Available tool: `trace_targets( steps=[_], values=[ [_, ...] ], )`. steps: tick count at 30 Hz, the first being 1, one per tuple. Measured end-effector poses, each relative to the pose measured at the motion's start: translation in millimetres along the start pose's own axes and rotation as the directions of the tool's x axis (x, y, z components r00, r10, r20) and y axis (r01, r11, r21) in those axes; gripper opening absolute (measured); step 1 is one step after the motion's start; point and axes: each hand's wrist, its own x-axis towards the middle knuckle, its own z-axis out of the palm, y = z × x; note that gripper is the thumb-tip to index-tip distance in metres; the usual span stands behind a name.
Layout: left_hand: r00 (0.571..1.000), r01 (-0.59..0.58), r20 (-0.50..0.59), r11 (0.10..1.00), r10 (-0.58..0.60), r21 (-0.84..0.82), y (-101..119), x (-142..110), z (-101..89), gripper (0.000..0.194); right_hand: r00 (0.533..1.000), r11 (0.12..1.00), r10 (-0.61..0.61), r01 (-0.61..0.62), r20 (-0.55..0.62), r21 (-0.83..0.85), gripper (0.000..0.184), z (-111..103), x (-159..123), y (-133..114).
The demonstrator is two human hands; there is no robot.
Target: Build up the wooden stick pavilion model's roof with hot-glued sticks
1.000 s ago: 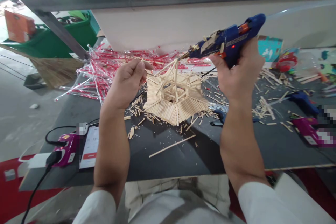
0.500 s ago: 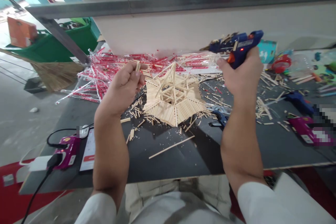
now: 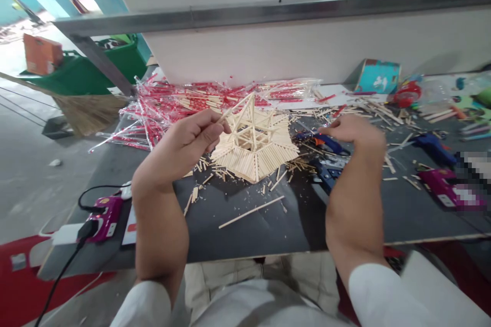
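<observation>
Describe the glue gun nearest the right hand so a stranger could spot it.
On the dark worktable, find the wooden stick model. Right of it, under the right hand, lies a blue glue gun. Its orange part and closeness to the model set it apart from the blue gun farther right.

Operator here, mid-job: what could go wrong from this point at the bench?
The stick in the left hand appears to rest against the top of the stick model. That open frame looks light, so pressing there might shift or topple it. The glue gun lies right by the right hand, among loose sticks. A careless reach could knock it, and its tip may still be hot.
</observation>
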Motion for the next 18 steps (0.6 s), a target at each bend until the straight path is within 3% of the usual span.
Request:
trace_targets(
  steps=[2, 3, 4, 6, 9, 13, 18],
  values=[
    [0.999, -0.021, 0.025, 1.0, 0.021, -0.007, 2.9, -0.1, 5.9, 0.019, 0.997, 1.0, 0.028, -0.028, -0.074, 0.009, 0.022, -19.4, -17.2, -33.1],
    [0.999, -0.032, 0.037, 0.999, 0.033, -0.01, 4.1, 0.4, 9.0, 0.019, 0.985, 0.994, -0.011, 0.031, -0.174, 0.11, 0.011, -28.3, -28.0, -54.3],
    [0.997, -0.045, 0.055, 0.999, 0.046, -0.013, 5.3, 1.2, 11.9, 0.019, 0.964, 0.958, -0.047, 0.118, -0.261, 0.263, 0.013, -35.6, -39.4, -77.1],
    [0.992, -0.075, 0.099, 0.997, 0.077, -0.016, 7.7, 2.9, 16.9, 0.02, 0.943, 0.772, -0.164, 0.305, -0.289, 0.558, 0.015, -44.0, -60.9, -121.2],
    [0.974, -0.128, 0.189, 0.992, 0.124, 0.014, 10.5, 4.5, 21.1, 0.021, 0.937, 0.536, -0.261, 0.342, -0.234, 0.772, 0.02, -41.7, -80.2, -165.7],
    [0.957, -0.163, 0.252, 0.985, 0.145, 0.052, 9.6, 4.8, 21.4, 0.029, 0.931, 0.421, -0.293, 0.328, -0.216, 0.846, 0.012, -27.7, -79.5, -178.4],
    [0.941, -0.159, 0.305, 0.987, 0.145, 0.019, 7.6, 6.0, 19.5, 0.032, 0.916, 0.369, -0.335, 0.345, -0.223, 0.863, 0.022, -18.7, -68.0, -172.5]
  ],
)
